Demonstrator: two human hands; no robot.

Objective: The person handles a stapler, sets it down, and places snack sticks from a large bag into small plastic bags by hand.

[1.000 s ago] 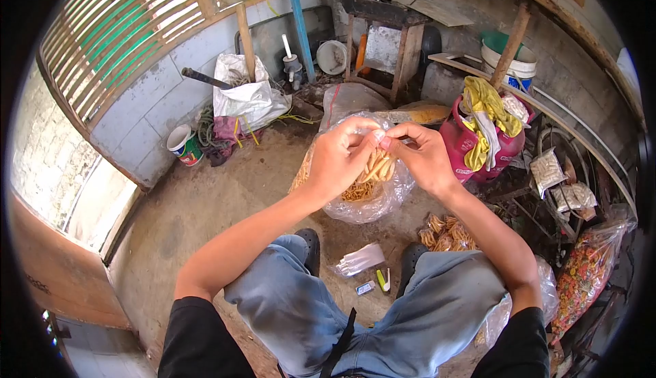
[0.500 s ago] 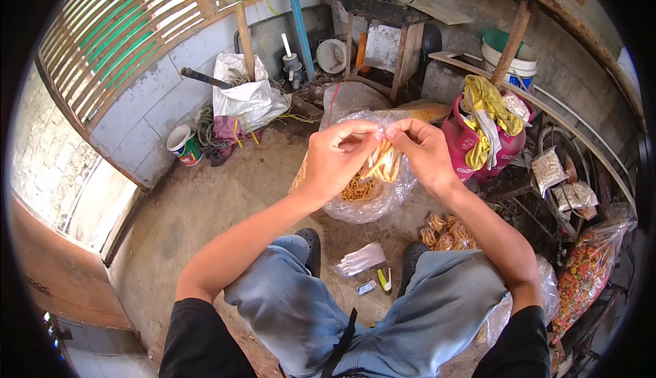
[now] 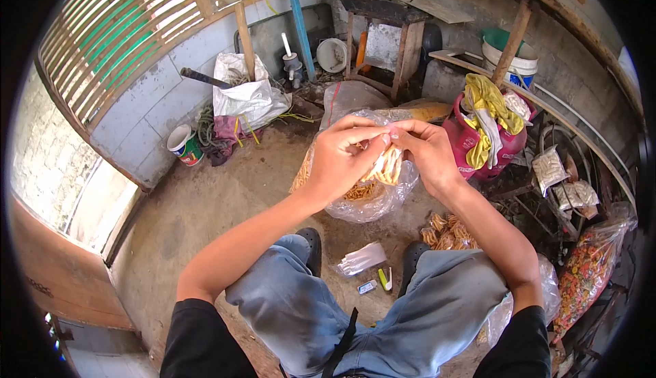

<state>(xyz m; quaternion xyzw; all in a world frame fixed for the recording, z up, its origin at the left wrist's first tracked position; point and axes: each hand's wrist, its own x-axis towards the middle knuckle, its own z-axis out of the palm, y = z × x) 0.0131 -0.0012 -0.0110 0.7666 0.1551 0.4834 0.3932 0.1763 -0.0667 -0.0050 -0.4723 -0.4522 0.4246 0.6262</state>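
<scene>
Both hands meet over a large clear plastic bag of brown snack sticks. My left hand is closed, its thumb and fingers pinching the top of a small clear bag of snack sticks. From the right, my right hand pinches the same top, its fingertips touching those of the left. The small bag hangs below the fingertips, and its gathered top is mostly hidden by them.
Between my feet lie white plastic bags, a green tool and a small blue-white box. Filled snack packs sit near my right knee. A pink tank with yellow cloth stands at right, a bucket at left.
The small bag has turned and shifted slightly to the right. My fingertips have closed in from a slightly wider hold and now press together at its top.
</scene>
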